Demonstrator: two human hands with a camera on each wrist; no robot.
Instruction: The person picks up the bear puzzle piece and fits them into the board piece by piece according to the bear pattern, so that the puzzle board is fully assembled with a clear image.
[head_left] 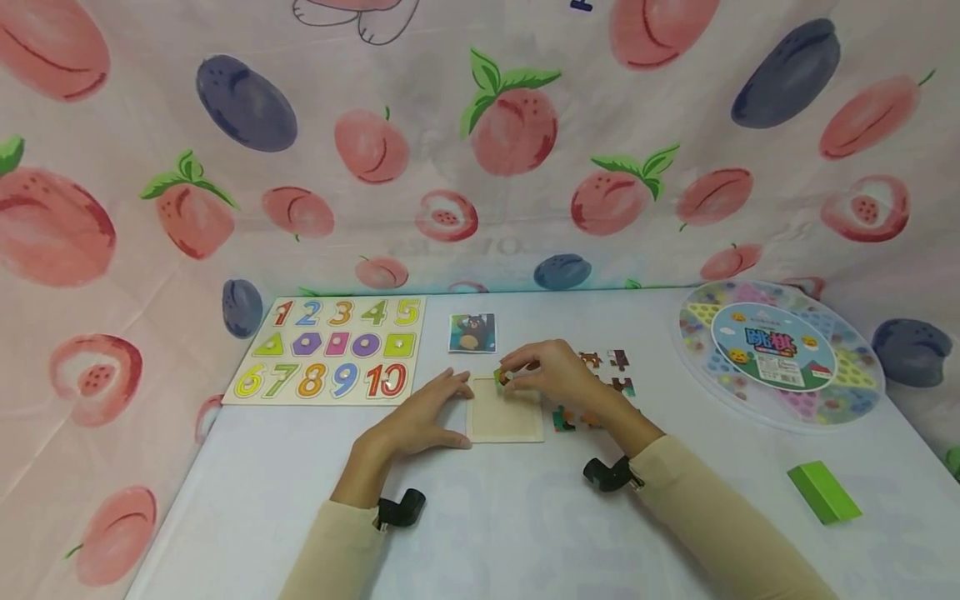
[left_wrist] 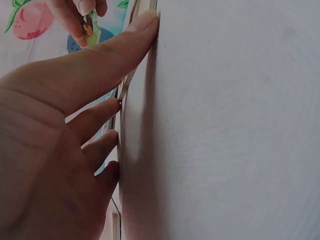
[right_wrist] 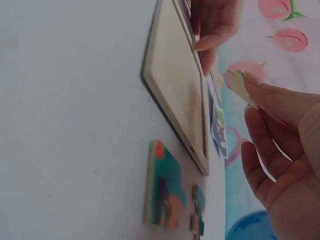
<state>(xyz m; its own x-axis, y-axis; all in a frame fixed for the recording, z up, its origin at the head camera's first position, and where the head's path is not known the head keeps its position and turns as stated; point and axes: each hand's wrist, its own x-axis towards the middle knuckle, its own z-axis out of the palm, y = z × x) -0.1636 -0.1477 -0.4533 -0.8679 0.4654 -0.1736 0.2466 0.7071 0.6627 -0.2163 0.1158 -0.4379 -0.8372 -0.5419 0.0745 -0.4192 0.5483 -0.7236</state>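
A square wooden puzzle tray (head_left: pixel 506 419) lies flat, its inside bare pale wood. At the tray's left edge rests my left hand (head_left: pixel 423 417), thumb (left_wrist: pixel 142 24) by the near corner and fingers spread toward the far one. My right hand (head_left: pixel 553 368) pinches a small puzzle piece (head_left: pixel 500 377) between thumb and fingertips above the tray's far side. The right wrist view shows the piece's plain pale back (right_wrist: pixel 240 86), held clear of the tray. Several loose puzzle pieces (head_left: pixel 564 419) lie right of the tray, partly hidden by my right hand and forearm.
A bear picture card (head_left: pixel 472 333) lies behind the tray. A number-and-shape board (head_left: pixel 326 350) is at the back left. At the back right lies a round Chinese checkers set (head_left: pixel 780 354), with a green block (head_left: pixel 823 492) nearer the front. A fruit-print cloth (head_left: pixel 442 150) hangs behind.
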